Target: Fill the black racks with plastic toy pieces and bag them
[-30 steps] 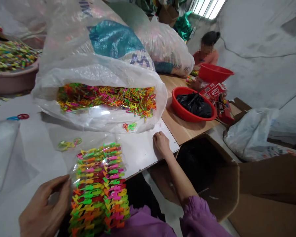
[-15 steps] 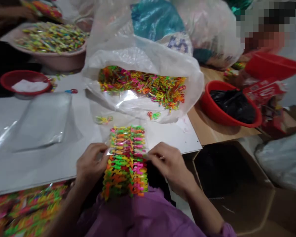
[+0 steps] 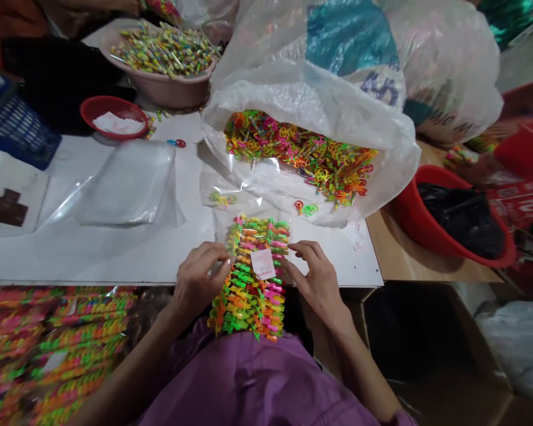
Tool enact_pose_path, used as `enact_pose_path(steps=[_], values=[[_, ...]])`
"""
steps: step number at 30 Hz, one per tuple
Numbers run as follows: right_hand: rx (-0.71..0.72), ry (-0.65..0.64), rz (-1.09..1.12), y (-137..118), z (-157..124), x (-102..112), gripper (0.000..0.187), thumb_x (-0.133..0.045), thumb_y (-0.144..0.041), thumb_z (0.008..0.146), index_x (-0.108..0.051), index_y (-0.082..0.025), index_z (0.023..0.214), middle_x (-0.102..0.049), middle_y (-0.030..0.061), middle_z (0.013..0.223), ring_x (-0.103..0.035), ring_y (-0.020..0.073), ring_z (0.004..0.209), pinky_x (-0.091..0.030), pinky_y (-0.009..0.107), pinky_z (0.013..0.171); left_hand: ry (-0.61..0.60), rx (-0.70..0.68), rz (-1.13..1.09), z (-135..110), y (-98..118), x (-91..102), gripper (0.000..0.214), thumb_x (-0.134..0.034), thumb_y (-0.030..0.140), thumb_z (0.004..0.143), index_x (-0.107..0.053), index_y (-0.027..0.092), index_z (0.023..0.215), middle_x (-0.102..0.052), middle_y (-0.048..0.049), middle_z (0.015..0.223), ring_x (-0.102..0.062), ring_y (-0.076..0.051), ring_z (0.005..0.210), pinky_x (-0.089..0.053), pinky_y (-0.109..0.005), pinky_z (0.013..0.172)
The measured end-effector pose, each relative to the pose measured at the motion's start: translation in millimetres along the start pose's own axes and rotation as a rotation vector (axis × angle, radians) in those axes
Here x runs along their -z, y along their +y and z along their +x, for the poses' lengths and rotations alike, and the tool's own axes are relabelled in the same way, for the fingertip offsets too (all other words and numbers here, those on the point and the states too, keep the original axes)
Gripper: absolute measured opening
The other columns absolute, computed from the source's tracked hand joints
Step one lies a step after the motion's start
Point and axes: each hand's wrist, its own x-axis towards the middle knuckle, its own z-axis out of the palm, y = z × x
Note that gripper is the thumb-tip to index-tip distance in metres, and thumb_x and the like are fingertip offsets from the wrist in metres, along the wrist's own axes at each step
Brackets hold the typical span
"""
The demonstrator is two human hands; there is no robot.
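Note:
A clear packet of stacked colourful plastic pieces (image 3: pixel 251 278) lies over the near edge of the white table (image 3: pixel 115 260), reaching down onto my purple lap. A small white label (image 3: pixel 263 263) sits on top of it. My left hand (image 3: pixel 201 278) grips the packet's left side with curled fingers. My right hand (image 3: pixel 316 275) holds its right side, fingertips near the label.
A big clear bag of loose colourful pieces (image 3: pixel 302 151) lies just behind. Flat clear bags (image 3: pixel 124 189), a small red bowl (image 3: pixel 113 116) and a pink basin (image 3: pixel 169 65) are at left. Finished packets (image 3: pixel 48 349) are piled lower left. A red basin (image 3: pixel 457 216) and cardboard box (image 3: pixel 426 337) stand at right.
My right hand came from the table's corner to the packet, and both hands now hold it. A white label now lies on it. The view swung left.

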Motion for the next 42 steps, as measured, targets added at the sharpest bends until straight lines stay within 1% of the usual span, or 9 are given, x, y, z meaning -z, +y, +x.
enact_pose_path(steps=[4,7,12,18,26,33,37,40,42], values=[[0.189,0.015,-0.054,-30.3,18.4,-21.2,0.038,-0.057,-0.034,0.083,-0.052,-0.02,0.118,-0.051,0.0106,0.119,-0.045,0.0235,0.112,-0.038,0.038,0.094,-0.013,-0.072,0.026,10.1,7.2,-3.3,0.007,-0.053,0.018,0.081,-0.056,0.018,0.075,-0.062,-0.0028,0.078,-0.058,-0.014,0.078,-0.045,-0.027,0.072],[0.274,-0.013,-0.134,-37.7,36.9,-31.6,0.029,-0.053,-0.031,0.086,-0.056,-0.02,0.112,-0.053,0.0097,0.117,-0.046,0.0232,0.106,-0.035,0.04,0.093,-0.022,-0.09,0.048,11.7,10.5,-1.3,0.007,-0.053,0.018,0.082,-0.055,0.018,0.075,-0.062,-0.003,0.078,-0.058,-0.014,0.078,-0.045,-0.027,0.072],[0.182,0.166,-0.137,-0.2,41.5,-28.3,0.013,-0.053,-0.027,0.086,-0.062,-0.02,0.091,-0.059,0.0071,0.102,-0.05,0.0205,0.096,-0.036,0.037,0.087,-0.046,-0.117,0.129,6.7,8.5,-1.3,0.006,-0.054,0.019,0.082,-0.056,0.018,0.076,-0.063,-0.0028,0.08,-0.058,-0.015,0.079,-0.044,-0.029,0.074],[0.031,0.291,-0.107,41.3,-10.0,-32.2,0.01,-0.05,-0.02,0.084,-0.056,-0.018,0.092,-0.058,0.0075,0.092,-0.053,0.0196,0.089,-0.041,0.033,0.078,-0.087,-0.236,0.236,6.7,9.3,-3.1,0.007,-0.051,0.018,0.084,-0.055,0.018,0.078,-0.063,-0.0032,0.081,-0.058,-0.016,0.082,-0.04,-0.031,0.079],[0.18,0.101,-0.01,14.2,-69.0,-29.4,0.009,-0.047,-0.014,0.082,-0.052,-0.018,0.089,-0.059,0.0025,0.074,-0.051,0.0158,0.07,-0.04,0.032,0.07,-0.553,-0.057,-0.075,-24.3,-6.0,36.1,0.023,-0.045,0.025,0.087,-0.049,0.019,0.066,-0.056,-0.0002,0.07,-0.052,-0.012,0.068,-0.039,-0.025,0.064],[0.319,-0.179,0.089,5.5,-98.4,-19.7,0.012,-0.041,-0.013,0.083,-0.048,-0.021,0.089,-0.057,-0.0001,0.07,-0.05,0.0145,0.065,-0.04,0.031,0.065,-0.907,0.015,-0.325,-57.7,7.4,60.8,0.017,-0.047,0.022,0.085,-0.05,0.019,0.068,-0.058,0.0012,0.073,-0.053,-0.01,0.067,-0.039,-0.021,0.06],[0.341,-0.082,0.088,1.1,-56.5,-4.3,0.011,-0.044,-0.013,0.081,-0.05,-0.02,0.087,-0.058,0.0007,0.07,-0.051,0.0139,0.063,-0.041,0.03,0.062,-0.746,0.076,-0.266,-30.6,8.1,64.8,0.025,-0.046,0.027,0.085,-0.045,0.019,0.061,-0.053,0.0024,0.064,-0.049,-0.009,0.058,-0.039,-0.02,0.054],[0.409,0.102,0.09,-19.0,0.6,40.0,0.008,-0.048,-0.015,0.079,-0.052,-0.021,0.082,-0.056,-0.0001,0.064,-0.052,0.0138,0.06,-0.043,0.029,0.058,-0.46,-0.006,-0.247,32.3,31.7,91.5,0.025,-0.046,0.026,0.085,-0.048,0.019,0.061,-0.054,0.0015,0.066,-0.052,-0.01,0.063,-0.043,-0.022,0.06],[0.401,0.286,0.092,-40.7,31.7,80.5,0.005,-0.051,-0.019,0.079,-0.055,-0.023,0.08,-0.056,0.0,0.066,-0.054,0.0145,0.061,-0.044,0.03,0.058,-0.117,-0.144,-0.27,78.2,64.6,121.6,0.022,-0.052,0.027,0.082,-0.049,0.019,0.062,-0.054,0.003,0.065,-0.054,-0.01,0.065,-0.044,-0.023,0.06]])
